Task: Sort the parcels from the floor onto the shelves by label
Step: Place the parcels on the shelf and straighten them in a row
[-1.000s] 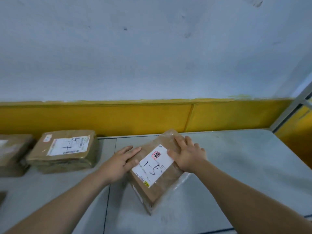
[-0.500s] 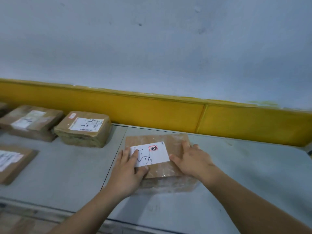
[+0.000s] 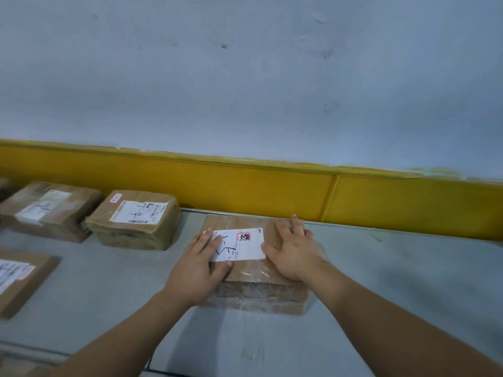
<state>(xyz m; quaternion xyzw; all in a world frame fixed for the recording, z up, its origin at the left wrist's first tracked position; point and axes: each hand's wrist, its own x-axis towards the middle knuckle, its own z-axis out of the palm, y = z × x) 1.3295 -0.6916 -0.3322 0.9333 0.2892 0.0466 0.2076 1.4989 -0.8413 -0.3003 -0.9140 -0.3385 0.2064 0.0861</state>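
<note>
Since a second ago: rotated parcel [image 3: 253,270] from skewed to square with yellow rail [image 3: 245,186]. Now flat on grey shelf [image 3: 394,281], centre, far edge close to rail. Pressed from above by left hand [image 3: 196,268], fingers straight, over left end of white label [image 3: 239,244]. Likewise right hand [image 3: 294,254], fingers straight and spread on right part, gripping nothing. Far left: taped box [image 3: 136,221], brown box [image 3: 49,210]. Near left: flat box [image 3: 19,278].

Brown parcels [image 3: 136,221] on grey shelf [image 3: 394,281]
</note>
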